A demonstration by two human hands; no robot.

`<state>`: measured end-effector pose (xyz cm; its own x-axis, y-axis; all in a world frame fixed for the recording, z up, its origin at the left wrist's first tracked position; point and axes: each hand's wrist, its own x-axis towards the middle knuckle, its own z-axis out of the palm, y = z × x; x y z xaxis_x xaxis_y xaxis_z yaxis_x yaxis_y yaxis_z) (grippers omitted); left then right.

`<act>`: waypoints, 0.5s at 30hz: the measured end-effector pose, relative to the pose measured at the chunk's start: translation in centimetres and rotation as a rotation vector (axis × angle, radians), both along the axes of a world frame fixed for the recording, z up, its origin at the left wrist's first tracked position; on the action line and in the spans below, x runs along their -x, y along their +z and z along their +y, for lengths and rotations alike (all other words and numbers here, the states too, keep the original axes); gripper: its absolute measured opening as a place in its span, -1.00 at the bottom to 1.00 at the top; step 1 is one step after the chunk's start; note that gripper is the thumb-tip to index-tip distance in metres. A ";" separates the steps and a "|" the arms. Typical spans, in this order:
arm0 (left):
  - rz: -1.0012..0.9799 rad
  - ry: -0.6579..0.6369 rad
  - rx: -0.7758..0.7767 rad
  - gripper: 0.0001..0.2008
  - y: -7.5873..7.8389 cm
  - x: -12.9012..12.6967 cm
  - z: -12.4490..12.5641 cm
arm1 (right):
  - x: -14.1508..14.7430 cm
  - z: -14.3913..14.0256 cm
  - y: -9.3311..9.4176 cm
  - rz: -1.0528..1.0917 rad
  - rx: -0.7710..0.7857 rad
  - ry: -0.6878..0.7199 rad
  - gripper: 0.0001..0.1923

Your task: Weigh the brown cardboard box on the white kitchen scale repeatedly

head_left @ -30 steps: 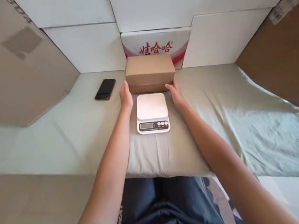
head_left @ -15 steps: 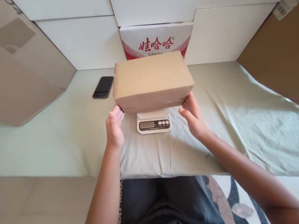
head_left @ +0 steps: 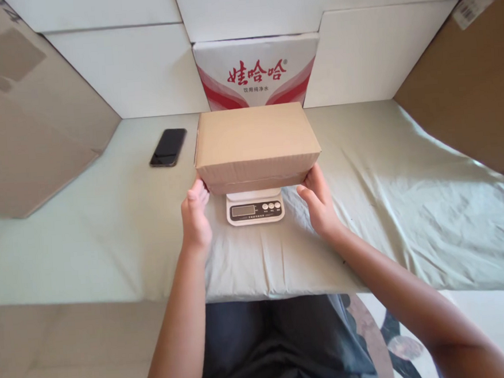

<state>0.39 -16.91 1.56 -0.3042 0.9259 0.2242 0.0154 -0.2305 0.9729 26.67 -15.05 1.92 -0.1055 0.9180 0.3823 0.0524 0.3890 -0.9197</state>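
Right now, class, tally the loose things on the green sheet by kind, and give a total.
Brown box, held at both ends by the left hand and right hand: 1
White scale under it: 1
Black phone: 1
Total: 3

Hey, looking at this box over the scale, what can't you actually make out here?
Head view only:
- Scale: its platform is mostly hidden under the cardboard box; whether the box rests on it is unclear.
- Scale display: too small to read.
- Left hand and right hand: fingertips hidden under the box.
- Phone: screen dark.
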 end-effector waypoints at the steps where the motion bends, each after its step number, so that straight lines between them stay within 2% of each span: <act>1: -0.001 0.002 0.003 -0.03 0.0 0.0 0.0 | 0.0 0.1 -0.1 -0.004 0.000 -0.003 -0.34; 15: -0.010 -0.007 -0.001 0.00 0.0 0.1 0.0 | -0.1 -0.1 0.2 -0.024 0.017 -0.039 -0.33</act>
